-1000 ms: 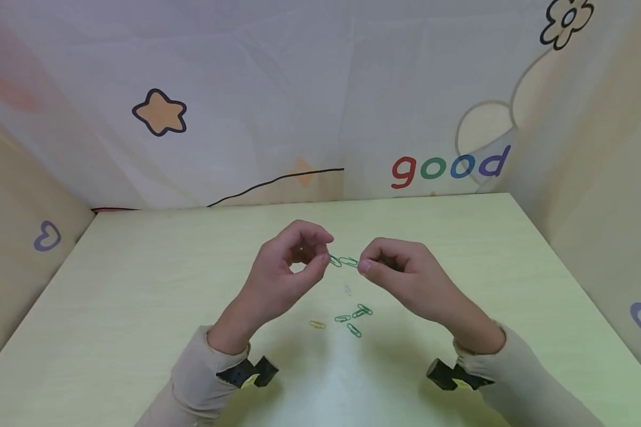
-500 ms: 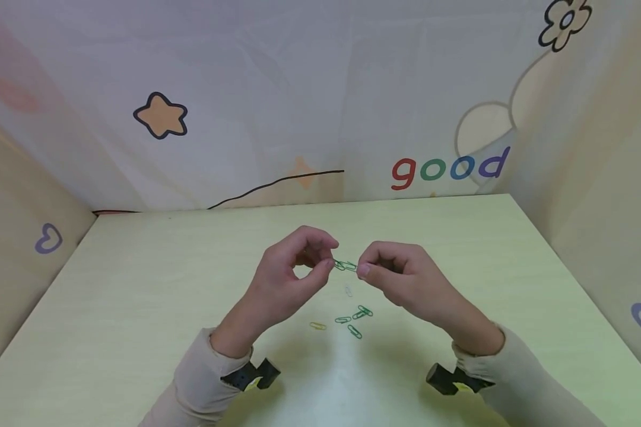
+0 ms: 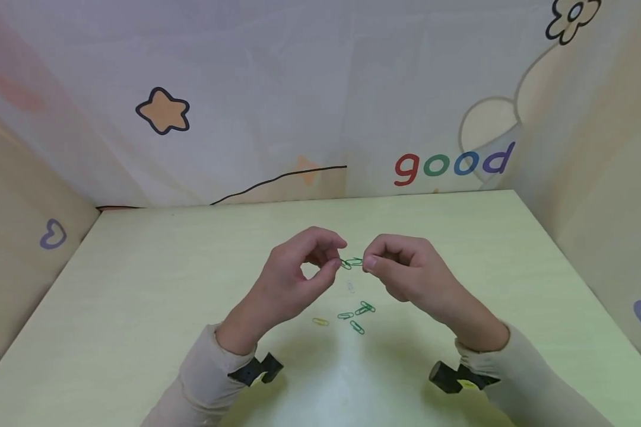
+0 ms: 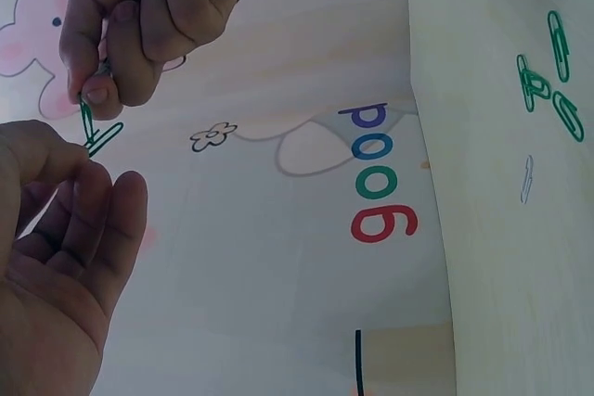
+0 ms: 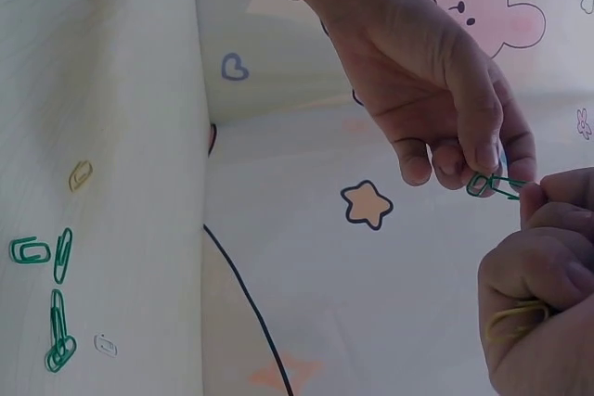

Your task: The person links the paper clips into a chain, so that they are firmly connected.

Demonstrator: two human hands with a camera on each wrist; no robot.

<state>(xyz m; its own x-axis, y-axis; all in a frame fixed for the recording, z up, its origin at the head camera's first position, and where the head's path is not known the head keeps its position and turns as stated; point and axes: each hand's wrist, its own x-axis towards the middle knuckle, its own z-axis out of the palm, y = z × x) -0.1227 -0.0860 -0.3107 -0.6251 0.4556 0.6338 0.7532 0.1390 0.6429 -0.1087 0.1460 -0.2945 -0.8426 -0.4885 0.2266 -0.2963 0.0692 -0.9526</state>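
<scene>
In edges the left hand (image 3: 294, 277), pinching one green clip (image 3: 346, 264), toward the right hand (image 3: 410, 268), which pinches a second clip (image 3: 355, 261), and now both overlap between them, seemingly linking up.

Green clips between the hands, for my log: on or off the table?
Off: the left hand and right hand pinch the green clips above the table.

Pale beige sleeves (image 3: 199, 372) bear black wrist mounts (image 3: 244, 372) with yellow patches (image 3: 467, 384)
</scene>
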